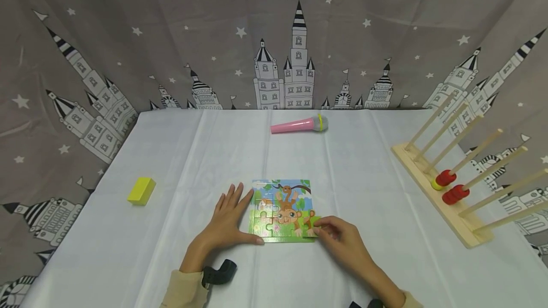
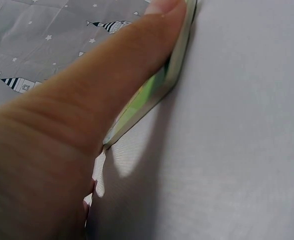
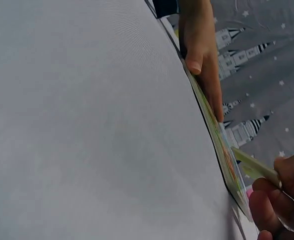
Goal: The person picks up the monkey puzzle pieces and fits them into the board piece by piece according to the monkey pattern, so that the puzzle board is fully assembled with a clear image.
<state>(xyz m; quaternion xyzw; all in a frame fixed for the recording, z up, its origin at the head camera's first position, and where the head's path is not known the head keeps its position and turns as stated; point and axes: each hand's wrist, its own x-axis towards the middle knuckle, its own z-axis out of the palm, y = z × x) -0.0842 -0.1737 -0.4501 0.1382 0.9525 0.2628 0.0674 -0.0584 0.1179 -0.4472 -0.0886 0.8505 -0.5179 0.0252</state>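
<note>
A jigsaw puzzle (image 1: 284, 198) with a monkey hanging from a branch lies flat in its tray in front of me. My left hand (image 1: 227, 220) rests along its left side, fingers spread and straight, thumb on the bottom left corner. In the left wrist view that thumb (image 2: 132, 50) lies against the tray's edge. At the lower right corner, my right hand (image 1: 344, 241) pinches a puzzle piece (image 3: 256, 167) between thumb and fingers. In the right wrist view the piece is tilted, raised above the puzzle surface at its held end.
A yellow block (image 1: 141, 191) lies to the left. Behind the puzzle is a pink toy microphone (image 1: 295, 126). On the right stands a wooden peg rack (image 1: 464, 222) with red rings (image 1: 455, 195) and a yellow one on its pegs. A castle-print curtain (image 1: 188, 23) hangs behind the table.
</note>
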